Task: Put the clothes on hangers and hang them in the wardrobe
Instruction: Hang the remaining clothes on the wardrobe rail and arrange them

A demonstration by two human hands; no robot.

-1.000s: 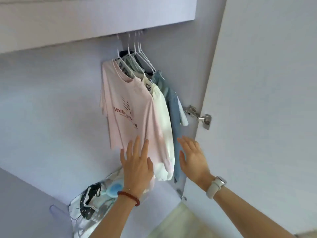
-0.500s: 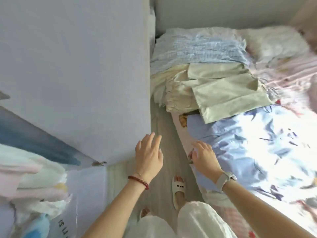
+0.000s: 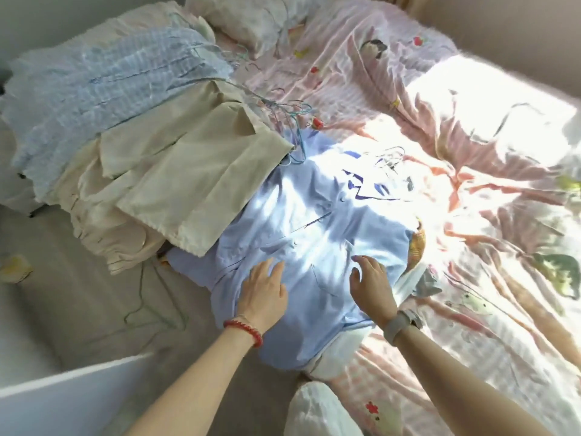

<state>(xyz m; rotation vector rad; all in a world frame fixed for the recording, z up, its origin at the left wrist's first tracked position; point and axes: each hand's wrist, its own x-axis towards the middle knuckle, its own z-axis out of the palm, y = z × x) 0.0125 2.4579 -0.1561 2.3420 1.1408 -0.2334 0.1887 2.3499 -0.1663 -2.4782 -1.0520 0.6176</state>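
A light blue button shirt [image 3: 308, 221] lies spread flat on the bed, partly in bright sunlight. My left hand [image 3: 264, 294] hovers over its lower left part with relaxed, straight fingers. Over the shirt's lower right part is my right hand [image 3: 372, 286], fingers loose and holding nothing. A beige garment [image 3: 188, 171] overlaps the shirt's upper left edge. Behind it lies a blue checked cloth [image 3: 103, 80]. Thin wire hangers [image 3: 292, 111] are piled beyond the shirt, and another hanger [image 3: 390, 158] sits at the shirt's collar.
The bed has a pink patterned sheet [image 3: 471, 247] with crumpled folds. A white wardrobe door edge [image 3: 63, 401] shows at the lower left. Grey floor [image 3: 78, 294] runs along the bed's left side. A pillow [image 3: 251, 20] lies at the far end.
The view swung from the wardrobe with hung shirts to the bed. Both hands left the hanging clothes and now reach over the blue shirt.
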